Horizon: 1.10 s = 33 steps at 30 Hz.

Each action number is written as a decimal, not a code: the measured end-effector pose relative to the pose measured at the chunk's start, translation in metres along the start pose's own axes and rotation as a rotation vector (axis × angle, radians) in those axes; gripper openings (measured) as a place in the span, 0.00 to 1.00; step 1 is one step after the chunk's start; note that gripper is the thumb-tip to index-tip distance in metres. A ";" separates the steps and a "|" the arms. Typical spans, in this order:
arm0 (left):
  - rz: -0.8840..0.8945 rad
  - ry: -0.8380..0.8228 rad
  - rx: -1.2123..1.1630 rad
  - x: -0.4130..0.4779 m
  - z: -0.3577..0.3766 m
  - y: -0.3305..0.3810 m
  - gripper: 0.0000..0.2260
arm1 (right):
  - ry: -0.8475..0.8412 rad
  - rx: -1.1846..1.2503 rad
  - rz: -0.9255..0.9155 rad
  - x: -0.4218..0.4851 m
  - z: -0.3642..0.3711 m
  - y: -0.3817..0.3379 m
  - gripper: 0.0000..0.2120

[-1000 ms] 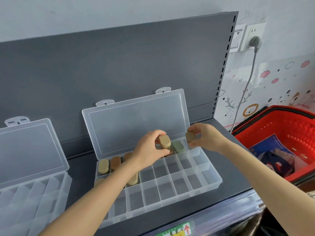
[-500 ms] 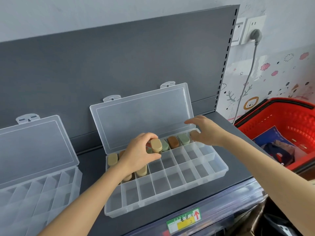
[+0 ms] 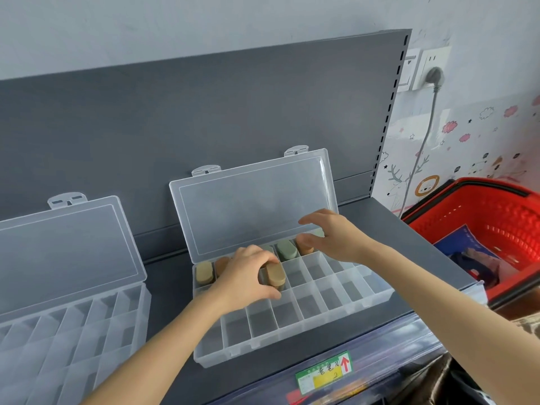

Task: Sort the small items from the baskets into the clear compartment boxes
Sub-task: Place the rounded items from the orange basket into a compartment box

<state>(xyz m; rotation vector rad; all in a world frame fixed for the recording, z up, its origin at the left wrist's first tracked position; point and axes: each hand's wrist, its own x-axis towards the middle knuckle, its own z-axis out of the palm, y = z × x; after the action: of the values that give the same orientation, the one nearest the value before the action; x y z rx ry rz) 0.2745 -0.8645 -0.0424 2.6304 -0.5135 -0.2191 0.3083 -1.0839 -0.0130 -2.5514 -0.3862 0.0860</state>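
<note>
A clear compartment box (image 3: 295,320) lies on the grey shelf with its lid (image 3: 254,200) standing open. Small oval items stand in its back row: a tan one (image 3: 203,272), a green one (image 3: 286,249) and a brown one (image 3: 305,249). My left hand (image 3: 245,277) grips another tan oval item (image 3: 275,275) and holds it in a middle-row compartment. Over the back right compartments my right hand (image 3: 333,238) hovers with loose fingers and holds nothing.
A second clear compartment box (image 3: 67,340), also with its lid up, sits at the left. A red basket (image 3: 496,229) with a blue packet inside stands at the right, past the shelf end. A grey back panel rises behind the boxes.
My right hand let go of its item in the back row and now hovers open. My left hand brought the tan item down and forward into a middle-row compartment.
</note>
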 end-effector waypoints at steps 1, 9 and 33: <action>-0.012 -0.011 0.002 0.000 0.000 -0.001 0.26 | -0.004 -0.005 0.002 -0.001 0.001 0.000 0.22; -0.010 0.006 0.021 -0.008 -0.011 -0.006 0.38 | -0.040 -0.027 -0.013 -0.001 0.005 -0.005 0.24; -0.307 0.200 0.073 -0.126 -0.052 -0.062 0.37 | -0.218 -0.266 -0.356 0.002 0.065 -0.116 0.27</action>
<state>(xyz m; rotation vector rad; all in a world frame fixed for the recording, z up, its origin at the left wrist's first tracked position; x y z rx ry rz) 0.1905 -0.7435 -0.0159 2.7543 -0.0499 -0.0305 0.2719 -0.9561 -0.0056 -2.6928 -0.9877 0.1912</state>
